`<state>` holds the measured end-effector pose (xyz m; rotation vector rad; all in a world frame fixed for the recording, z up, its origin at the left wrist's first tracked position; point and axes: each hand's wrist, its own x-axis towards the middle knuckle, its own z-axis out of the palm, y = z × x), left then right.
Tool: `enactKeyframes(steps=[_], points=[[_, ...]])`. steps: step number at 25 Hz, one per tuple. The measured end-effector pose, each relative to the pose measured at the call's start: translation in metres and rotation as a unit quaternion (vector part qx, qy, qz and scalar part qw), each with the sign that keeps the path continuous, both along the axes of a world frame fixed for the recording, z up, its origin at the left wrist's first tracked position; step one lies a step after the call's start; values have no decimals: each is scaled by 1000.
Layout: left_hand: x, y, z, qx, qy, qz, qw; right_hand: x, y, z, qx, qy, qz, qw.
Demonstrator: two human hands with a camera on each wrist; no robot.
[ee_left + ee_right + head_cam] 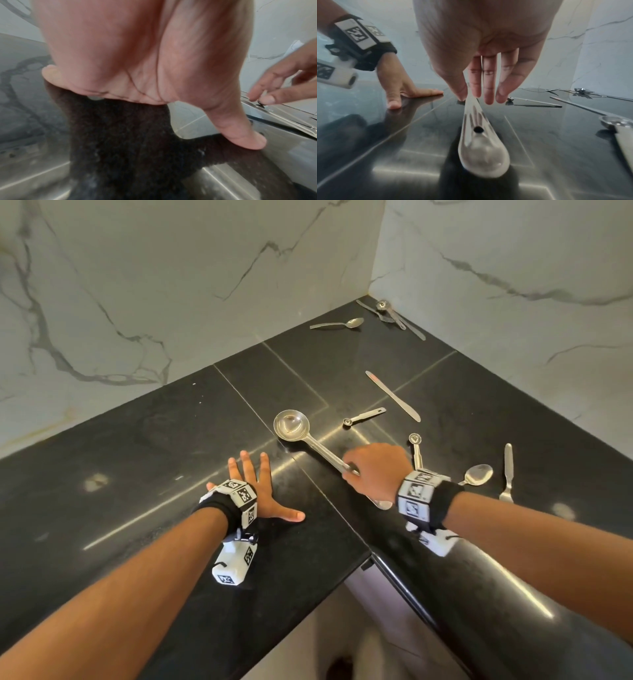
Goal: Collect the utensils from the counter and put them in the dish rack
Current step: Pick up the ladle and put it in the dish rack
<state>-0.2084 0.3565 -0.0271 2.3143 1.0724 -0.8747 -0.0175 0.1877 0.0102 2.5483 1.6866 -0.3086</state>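
Steel ladle: the right hand pinches its handle between thumb and fingers. Left hand lies spread flat. Beyond the fingertips, the heavy bowl could twist free.

Bare forearms, a marker rig strapped on each wrist

The left wrist band and the right wrist band are black, each carrying white blocks printed with black-and-white square codes; a white camera housing with a round opening hangs under each wrist, and no sleeves show.
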Motion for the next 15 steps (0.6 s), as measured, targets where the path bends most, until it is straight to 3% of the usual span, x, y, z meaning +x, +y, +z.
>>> enactKeyframes(steps=[3, 6, 10, 15], points=[[0, 2, -3, 12, -3, 2, 1000, -13, 32, -10, -15, 46, -31, 998], [0, 2, -6, 21, -7, 3, 1000, -16, 28, -19, -20, 73, -63, 995], [0, 2, -8, 33, -5, 2, 999, 0, -10, -10, 46, 102, -133, 985], [5, -9, 6, 76, 15, -2, 997, 31, -82, 36, 91, 81, -215, 969]])
